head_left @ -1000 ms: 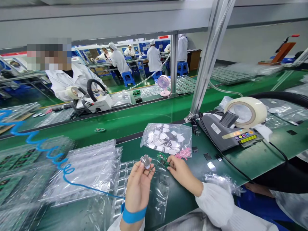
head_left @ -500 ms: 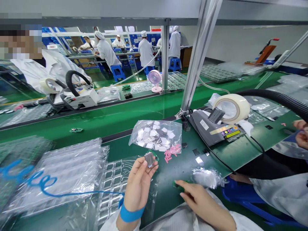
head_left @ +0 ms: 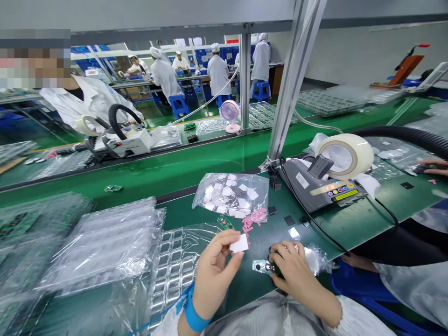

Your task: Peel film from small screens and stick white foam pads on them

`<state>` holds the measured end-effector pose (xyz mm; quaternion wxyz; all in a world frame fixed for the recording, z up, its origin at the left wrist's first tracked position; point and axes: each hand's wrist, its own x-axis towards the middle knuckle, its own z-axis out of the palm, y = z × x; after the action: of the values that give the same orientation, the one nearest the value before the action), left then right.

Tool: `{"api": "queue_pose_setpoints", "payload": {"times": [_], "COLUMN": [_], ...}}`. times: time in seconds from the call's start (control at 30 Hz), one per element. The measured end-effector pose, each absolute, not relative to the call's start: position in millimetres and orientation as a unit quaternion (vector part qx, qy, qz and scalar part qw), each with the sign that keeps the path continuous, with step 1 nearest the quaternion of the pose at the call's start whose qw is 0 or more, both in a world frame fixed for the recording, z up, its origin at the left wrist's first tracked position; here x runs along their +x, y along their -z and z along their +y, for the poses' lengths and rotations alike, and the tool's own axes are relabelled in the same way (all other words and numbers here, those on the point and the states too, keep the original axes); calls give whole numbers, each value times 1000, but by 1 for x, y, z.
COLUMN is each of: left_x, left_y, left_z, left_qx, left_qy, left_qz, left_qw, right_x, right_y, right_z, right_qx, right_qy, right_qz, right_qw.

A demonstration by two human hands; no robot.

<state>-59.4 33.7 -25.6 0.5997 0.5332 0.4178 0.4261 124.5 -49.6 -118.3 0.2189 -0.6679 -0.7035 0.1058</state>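
Between the thumb and fingers of my left hand [head_left: 217, 270] is a small square piece [head_left: 240, 243], its white face toward me and a thin pinkish edge at its right. My right hand [head_left: 296, 268] curls over the right end of a small circuit board [head_left: 260, 266] on the green bench; the covered end is hidden. Beyond my left hand lies another small green circuit board [head_left: 224, 221], beside a pile of pink strips [head_left: 256, 217]. Behind these rests a clear bag [head_left: 229, 196] of white squares with thin leads.
Clear plastic trays [head_left: 164, 266] and bagged sheets [head_left: 108, 242] lie at left. A grey machine [head_left: 306, 189] bearing a tape roll [head_left: 366, 156] stands at right, its black cable [head_left: 324, 238] crossing the bench. Small black pads [head_left: 290, 220] lie nearer. A co-worker's hand [head_left: 434, 165] shows far right.
The piece in my left hand showed a grey face; now it shows white. My right hand has gone from a pointing finger to curling over the circuit board. The view has shifted slightly.
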Motion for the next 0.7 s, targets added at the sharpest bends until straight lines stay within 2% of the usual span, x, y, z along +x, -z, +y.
{"api": "queue_pose_setpoints", "payload": {"times": [0.13, 0.3, 0.4, 0.7], "left_x": [-59, -49, -42, -40], "left_y": [24, 18, 9, 2], "left_z": [30, 25, 23, 18], "left_qx": [547, 577, 605, 570], "left_qy": [-417, -397, -376, -367], "left_qz": [405, 347, 325, 313], "left_qw": [603, 623, 622, 665], "right_x": [140, 146, 133, 123], "right_y": [95, 30, 6, 1], "right_z": [-48, -52, -51, -52], "right_qx": [-662, -576, -525, -509], "right_qy": [-114, -54, 3, -22], "right_qz": [-690, -702, -741, -738], "right_qw": [270, 415, 418, 443]}}
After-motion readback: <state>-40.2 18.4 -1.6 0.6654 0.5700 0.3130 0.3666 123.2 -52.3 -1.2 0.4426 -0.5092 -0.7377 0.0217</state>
